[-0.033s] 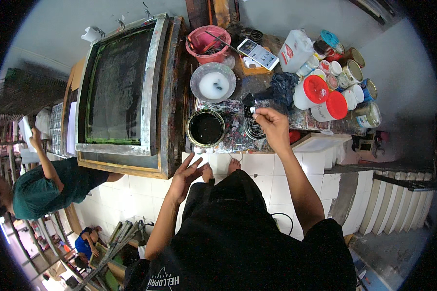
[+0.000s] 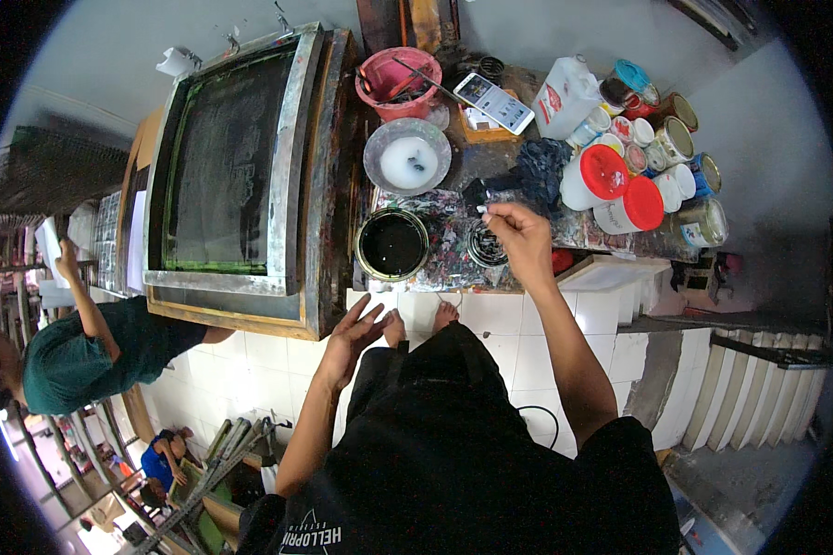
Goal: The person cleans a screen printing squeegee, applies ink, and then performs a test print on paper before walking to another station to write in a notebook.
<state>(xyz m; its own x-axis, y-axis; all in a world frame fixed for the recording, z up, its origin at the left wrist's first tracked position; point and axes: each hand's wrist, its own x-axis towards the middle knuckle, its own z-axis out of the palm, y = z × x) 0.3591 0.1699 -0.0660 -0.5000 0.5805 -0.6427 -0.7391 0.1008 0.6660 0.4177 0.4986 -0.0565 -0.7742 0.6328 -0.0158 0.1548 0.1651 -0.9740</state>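
Observation:
My right hand (image 2: 520, 242) is closed in a pinch over the bench, with a small white piece (image 2: 483, 210) at its fingertips; its kind cannot be made out. Under these fingers lies a round metal-rimmed lid or tin (image 2: 484, 248), partly covered by the hand. My left hand (image 2: 350, 342) is held off the front edge of the bench, fingers apart, with nothing in it. Nearest to it stands an open can of black ink or paint (image 2: 391, 244). Behind that can is a grey bowl (image 2: 377, 162) of whitish liquid with a dark lump in it.
A large framed printing screen (image 2: 284, 166) rests at left. Farther back are a pink bucket (image 2: 370, 106) holding tools and a white phone (image 2: 493, 103). Dark cloth (image 2: 539, 168), a jug (image 2: 565, 97) and several tubs crowd the right. A co-worker (image 2: 79, 347) holds a white sheet at far left.
Both hands have shifted only slightly. A small white spot by my left fingertips in the earlier frame no longer shows.

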